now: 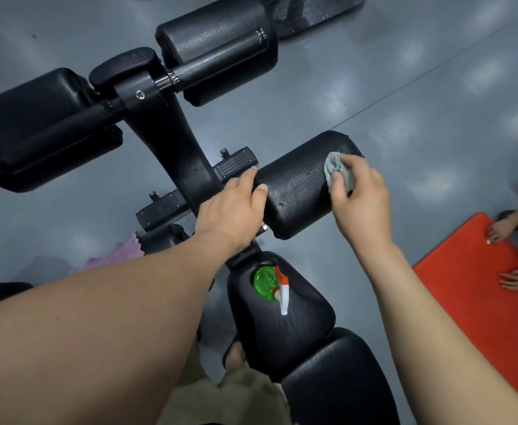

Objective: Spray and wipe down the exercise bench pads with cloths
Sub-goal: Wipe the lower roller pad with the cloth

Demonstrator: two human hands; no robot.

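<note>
**Item: right-side roller pad (pixel 297 185), exercise bench, wipe in hand**

- Position: the black cylinder sticks out from the bench's centre post. Its long axis runs from the post outward to the person's right and slightly away from them.
- Grey cloth (pixel 333 167): bunched up, pressed on the top of the pad near its outer end.
- Right hand (pixel 363 200): on the cloth, with thumb and curled fingers (pixel 348 159) pinching the wad against the vinyl.
- Left hand (pixel 233 210): on the inner end of the pad beside the post. The fingers (pixel 251 174) are close together and fairly straight, the thumb lies along the top, and the hand holds nothing (it looks like a steadying hold, since the roller may turn).
- Governing relation: the bare stretch of pad, beaded and cracked-looking, lies between the two hands. From the cloth it runs inward along the axis toward the left hand, so a stroke would likely travel lengthwise that way. The outer end cap just beyond the cloth is the other surface within reach. The right hand is the nearer one for both.
- Spray bottle (pixel 271 283): green with a white-and-orange trigger, standing on the seat pad (pixel 300 338) near its front edge, close under the left wrist and held by neither hand.
- Pink cloth (pixel 118 256): on the floor (pixel 420 87) to the left of the post.
- Red mat (pixel 466 302): at the right edge of the view, with another person's hands on it.
</note>
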